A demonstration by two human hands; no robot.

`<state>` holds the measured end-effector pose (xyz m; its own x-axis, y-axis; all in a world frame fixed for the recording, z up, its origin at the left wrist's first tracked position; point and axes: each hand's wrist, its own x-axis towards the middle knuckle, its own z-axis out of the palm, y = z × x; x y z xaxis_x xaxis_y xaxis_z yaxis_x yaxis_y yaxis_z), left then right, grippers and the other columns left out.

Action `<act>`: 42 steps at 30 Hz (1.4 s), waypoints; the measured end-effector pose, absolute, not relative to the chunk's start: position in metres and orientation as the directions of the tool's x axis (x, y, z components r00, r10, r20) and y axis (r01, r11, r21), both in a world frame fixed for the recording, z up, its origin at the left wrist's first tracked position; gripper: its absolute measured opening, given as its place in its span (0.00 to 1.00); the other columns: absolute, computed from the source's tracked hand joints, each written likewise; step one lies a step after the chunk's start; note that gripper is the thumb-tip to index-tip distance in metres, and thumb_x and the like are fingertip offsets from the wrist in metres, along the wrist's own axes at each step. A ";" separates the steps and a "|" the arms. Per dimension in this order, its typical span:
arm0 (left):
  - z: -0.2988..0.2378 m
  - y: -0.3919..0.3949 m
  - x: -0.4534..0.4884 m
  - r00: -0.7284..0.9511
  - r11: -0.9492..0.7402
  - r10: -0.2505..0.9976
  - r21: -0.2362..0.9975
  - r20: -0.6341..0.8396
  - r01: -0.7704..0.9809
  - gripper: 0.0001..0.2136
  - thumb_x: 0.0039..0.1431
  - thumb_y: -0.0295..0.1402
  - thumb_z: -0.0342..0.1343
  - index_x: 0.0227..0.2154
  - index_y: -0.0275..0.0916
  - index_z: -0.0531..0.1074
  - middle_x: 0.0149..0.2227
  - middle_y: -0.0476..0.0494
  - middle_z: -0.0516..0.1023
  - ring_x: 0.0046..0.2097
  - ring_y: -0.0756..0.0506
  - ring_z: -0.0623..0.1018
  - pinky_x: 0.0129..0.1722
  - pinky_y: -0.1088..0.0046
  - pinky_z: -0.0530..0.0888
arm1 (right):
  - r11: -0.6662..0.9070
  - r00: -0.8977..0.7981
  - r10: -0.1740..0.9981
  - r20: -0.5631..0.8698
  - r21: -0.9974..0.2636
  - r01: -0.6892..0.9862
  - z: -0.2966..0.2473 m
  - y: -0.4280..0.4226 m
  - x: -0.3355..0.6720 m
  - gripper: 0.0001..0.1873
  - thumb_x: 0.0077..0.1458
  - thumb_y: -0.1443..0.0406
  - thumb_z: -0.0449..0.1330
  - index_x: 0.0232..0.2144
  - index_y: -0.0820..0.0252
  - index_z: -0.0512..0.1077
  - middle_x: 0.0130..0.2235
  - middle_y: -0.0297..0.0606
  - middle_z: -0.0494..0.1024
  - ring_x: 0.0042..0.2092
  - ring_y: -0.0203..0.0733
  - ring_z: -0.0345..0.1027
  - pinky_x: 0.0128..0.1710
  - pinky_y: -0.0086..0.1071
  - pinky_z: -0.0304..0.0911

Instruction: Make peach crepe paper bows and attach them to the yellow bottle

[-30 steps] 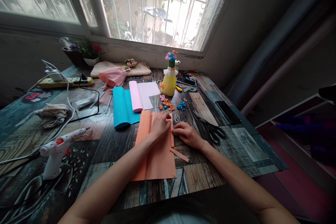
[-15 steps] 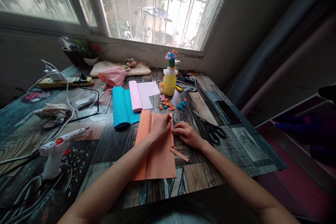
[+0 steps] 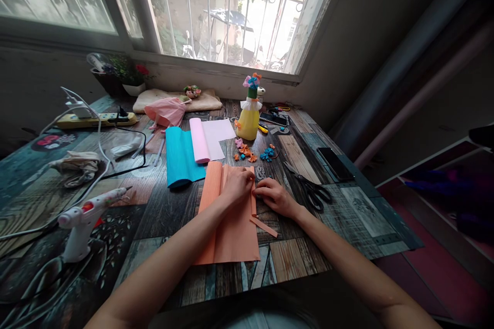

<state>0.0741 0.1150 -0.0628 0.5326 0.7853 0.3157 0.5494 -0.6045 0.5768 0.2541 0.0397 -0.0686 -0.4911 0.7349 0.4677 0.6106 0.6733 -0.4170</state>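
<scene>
An orange crepe paper sheet (image 3: 231,231) lies on the patterned table (image 3: 347,205) in front of me. My left hand (image 3: 236,185) rests on its upper right part with fingers curled down, pinching the paper's right edge. My right hand (image 3: 273,196) is just beside it on the table, fingers bent and pinching the same folded edge strip. A thin cut orange strip (image 3: 264,227) lies below my right hand.
Black scissors (image 3: 311,187) lie right of my right hand, a phone (image 3: 335,163) beyond. Teal (image 3: 179,159) and pink (image 3: 206,141) paper rolls, small paper bows (image 3: 252,153), and a yellow bottle (image 3: 249,115) sit farther back. A glue gun (image 3: 85,221), cables and a power strip (image 3: 96,121) are left.
</scene>
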 end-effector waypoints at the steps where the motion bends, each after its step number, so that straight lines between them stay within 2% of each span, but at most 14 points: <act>1: -0.063 0.115 0.074 0.532 -0.605 0.785 0.577 0.317 0.549 0.10 0.55 0.26 0.52 0.32 0.39 0.79 0.34 0.42 0.77 0.38 0.44 0.75 0.39 0.69 0.71 | 0.671 -0.488 0.737 0.468 -0.422 0.610 -0.069 0.040 0.254 0.18 0.56 0.77 0.53 0.45 0.57 0.73 0.44 0.44 0.73 0.48 0.46 0.67 0.49 0.43 0.66; 13: -0.068 0.118 0.075 0.496 -0.596 0.794 0.609 0.351 0.523 0.09 0.54 0.24 0.52 0.32 0.39 0.77 0.38 0.41 0.75 0.41 0.44 0.75 0.41 0.67 0.72 | 0.654 -0.479 0.752 0.452 -0.422 0.628 -0.068 0.040 0.253 0.19 0.55 0.77 0.54 0.45 0.57 0.73 0.45 0.44 0.72 0.49 0.46 0.67 0.50 0.44 0.67; 30: -0.067 0.118 0.075 0.532 -0.608 0.778 0.613 0.334 0.504 0.09 0.53 0.23 0.51 0.30 0.38 0.77 0.37 0.42 0.76 0.41 0.44 0.75 0.42 0.66 0.71 | 0.672 -0.492 0.736 0.465 -0.415 0.614 -0.067 0.038 0.254 0.17 0.57 0.75 0.53 0.45 0.56 0.73 0.44 0.44 0.73 0.48 0.46 0.67 0.49 0.43 0.67; 33: -0.064 0.116 0.075 0.532 -0.609 0.778 0.612 0.335 0.505 0.09 0.55 0.24 0.51 0.31 0.38 0.77 0.37 0.42 0.76 0.41 0.44 0.75 0.42 0.67 0.71 | 0.642 -0.403 0.757 0.513 -0.473 0.604 -0.060 0.041 0.261 0.15 0.60 0.73 0.52 0.45 0.58 0.74 0.44 0.44 0.73 0.46 0.44 0.69 0.47 0.40 0.69; 36: -0.060 0.114 0.074 0.533 -0.611 0.776 0.609 0.336 0.506 0.09 0.57 0.25 0.50 0.31 0.38 0.77 0.36 0.42 0.76 0.40 0.44 0.75 0.41 0.67 0.71 | 0.561 -0.200 0.781 0.591 -0.526 0.639 -0.034 0.043 0.268 0.11 0.62 0.69 0.53 0.40 0.57 0.75 0.39 0.41 0.75 0.42 0.43 0.70 0.43 0.38 0.69; 40: -0.061 0.116 0.073 0.537 -0.613 0.774 0.605 0.334 0.508 0.09 0.56 0.24 0.51 0.30 0.38 0.77 0.37 0.42 0.76 0.41 0.44 0.75 0.43 0.66 0.71 | 0.432 0.063 0.805 0.589 -0.657 0.618 0.029 0.019 0.261 0.07 0.62 0.62 0.57 0.37 0.56 0.75 0.31 0.36 0.75 0.30 0.39 0.68 0.28 0.32 0.65; 42: -0.063 0.119 0.073 0.541 -0.616 0.772 0.603 0.334 0.507 0.09 0.55 0.25 0.52 0.31 0.39 0.77 0.38 0.41 0.77 0.41 0.43 0.75 0.44 0.65 0.71 | 0.438 0.063 0.821 0.567 -0.698 0.567 0.061 -0.010 0.254 0.10 0.64 0.57 0.55 0.38 0.52 0.75 0.26 0.34 0.71 0.23 0.37 0.63 0.21 0.31 0.61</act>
